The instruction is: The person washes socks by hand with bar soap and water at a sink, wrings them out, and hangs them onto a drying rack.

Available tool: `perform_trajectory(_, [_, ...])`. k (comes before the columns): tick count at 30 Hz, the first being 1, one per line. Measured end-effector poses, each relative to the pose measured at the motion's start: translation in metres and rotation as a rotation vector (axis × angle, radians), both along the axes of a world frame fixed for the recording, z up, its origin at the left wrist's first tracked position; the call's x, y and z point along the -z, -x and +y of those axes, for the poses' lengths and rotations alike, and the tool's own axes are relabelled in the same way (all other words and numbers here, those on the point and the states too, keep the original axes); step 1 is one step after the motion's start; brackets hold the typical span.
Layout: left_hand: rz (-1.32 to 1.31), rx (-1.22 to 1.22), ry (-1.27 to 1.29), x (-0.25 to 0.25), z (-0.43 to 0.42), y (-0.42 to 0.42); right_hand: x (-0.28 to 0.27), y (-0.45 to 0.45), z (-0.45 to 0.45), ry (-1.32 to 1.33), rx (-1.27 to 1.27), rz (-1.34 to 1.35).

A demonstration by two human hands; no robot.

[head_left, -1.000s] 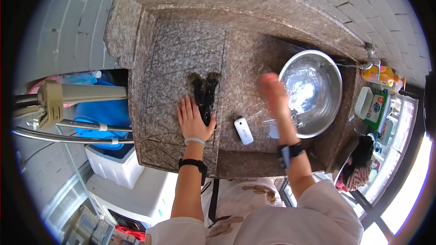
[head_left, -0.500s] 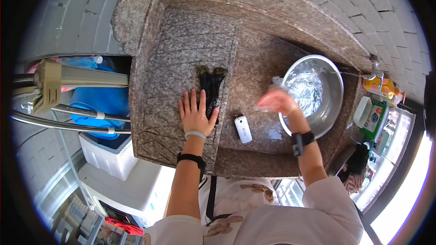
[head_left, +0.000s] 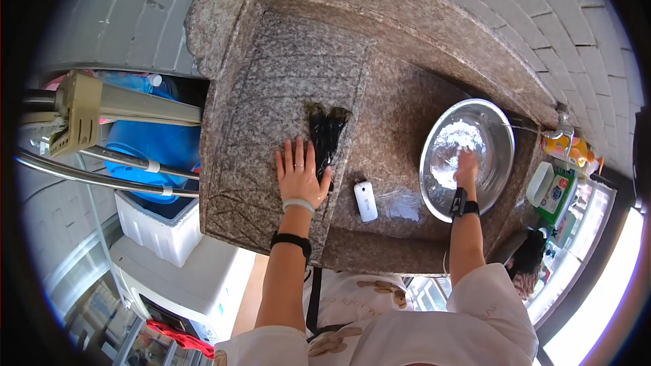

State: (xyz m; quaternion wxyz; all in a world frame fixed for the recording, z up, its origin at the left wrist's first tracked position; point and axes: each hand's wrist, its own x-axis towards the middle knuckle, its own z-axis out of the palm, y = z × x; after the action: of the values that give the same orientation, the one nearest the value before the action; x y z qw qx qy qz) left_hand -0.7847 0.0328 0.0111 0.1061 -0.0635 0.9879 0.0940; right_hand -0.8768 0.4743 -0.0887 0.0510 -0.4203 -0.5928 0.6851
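Note:
My left hand (head_left: 300,175) lies flat with its fingers spread on the ribbed stone slab (head_left: 264,95), its thumb and side against a wet black cloth item (head_left: 327,137). My right hand (head_left: 466,168) is inside the metal basin (head_left: 498,179), over or in the water; its fingers are blurred and partly hidden. A white object with small print (head_left: 365,201), shaped like a soap bar or a small case, lies on the stone between my hands.
A tap (head_left: 560,116) runs a thin stream towards the basin. At the right edge are an orange-yellow packet (head_left: 568,149), a green box (head_left: 556,193) and dark cloth (head_left: 529,257). Metal tubes (head_left: 135,163), a blue tub (head_left: 146,152) and a white foam box (head_left: 159,227) are at left.
My right hand has moved from the stone left of the basin, where water splashed, into the basin. My left hand has stayed on the slab beside the black cloth item. The view has shifted slightly.

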Motion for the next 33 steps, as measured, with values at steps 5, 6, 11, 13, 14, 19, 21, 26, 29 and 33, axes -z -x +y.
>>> perform_trajectory(5, [0.001,0.006,-0.009,-0.001,0.001,-0.002,-0.057,0.022,-0.081,0.964,-0.617,-0.051])
perform_trajectory(6, [0.024,0.011,0.0,0.001,0.001,-0.002,-0.08,0.024,-0.113,0.902,-0.871,-0.04])
perform_trajectory(11, [0.038,0.012,-0.033,-0.006,0.002,0.001,-0.121,0.029,-0.264,0.401,-1.536,-0.029])
perform_trajectory(13, [0.058,0.006,-0.029,-0.005,0.001,0.002,-0.11,0.034,-0.311,0.117,-1.145,0.236])
perform_trajectory(14, [0.073,0.004,-0.034,-0.003,0.002,0.001,-0.1,0.041,-0.324,0.12,-1.141,0.232])
perform_trajectory(19, [0.046,0.018,-0.031,-0.006,0.001,0.002,-0.084,0.019,-0.344,-0.784,-1.17,0.675])
perform_trajectory(21, [-0.11,0.039,0.033,-0.009,0.002,0.003,-0.087,-0.027,-0.342,-0.492,-1.128,0.644])
perform_trajectory(26, [-0.07,0.143,0.289,0.006,0.003,0.0,-0.083,-0.06,-0.358,-0.87,-1.144,0.711])
perform_trajectory(29, [-0.157,0.056,0.149,0.008,0.004,0.002,-0.07,0.013,-0.383,-0.863,-1.115,0.569])
perform_trajectory(33, [-0.185,0.047,0.116,-0.003,0.004,0.003,-0.086,0.01,-0.373,-0.795,-1.102,0.602])
